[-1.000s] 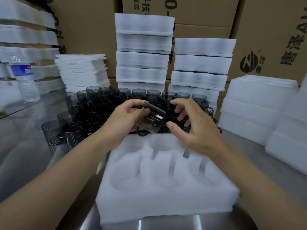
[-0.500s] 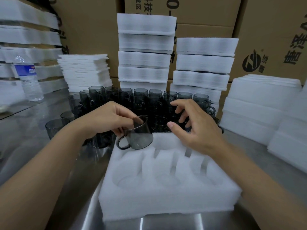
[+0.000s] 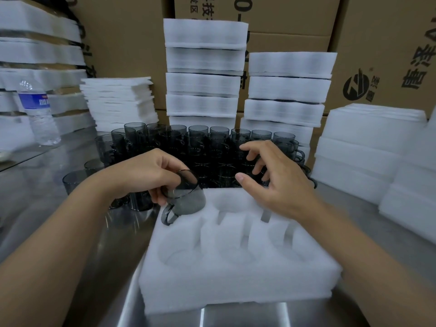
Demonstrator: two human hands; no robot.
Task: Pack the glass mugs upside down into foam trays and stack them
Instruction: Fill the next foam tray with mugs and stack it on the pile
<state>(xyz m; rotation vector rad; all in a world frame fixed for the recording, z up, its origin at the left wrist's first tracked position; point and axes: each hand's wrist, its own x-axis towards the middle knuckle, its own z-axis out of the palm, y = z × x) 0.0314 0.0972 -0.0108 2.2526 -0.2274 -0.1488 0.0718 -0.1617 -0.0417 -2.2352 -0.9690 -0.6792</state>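
Mug (image 3: pixel 186 199) now lower at foam tray (image 3: pixel 236 279), left hand (image 3: pixel 146 175) gripping it, right hand (image 3: pixel 278 182) splayed.

Single wide-angle view, taken from head height and directed forward and downward over the steel table (image 3: pixel 28 185). The foam tray (image 3: pixel 236 286) is seen close below, and cartons (image 3: pixel 132 43) are seen behind.

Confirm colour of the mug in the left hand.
The mug is smoky grey, see-through glass. Clearest in the head view, against the white tray.
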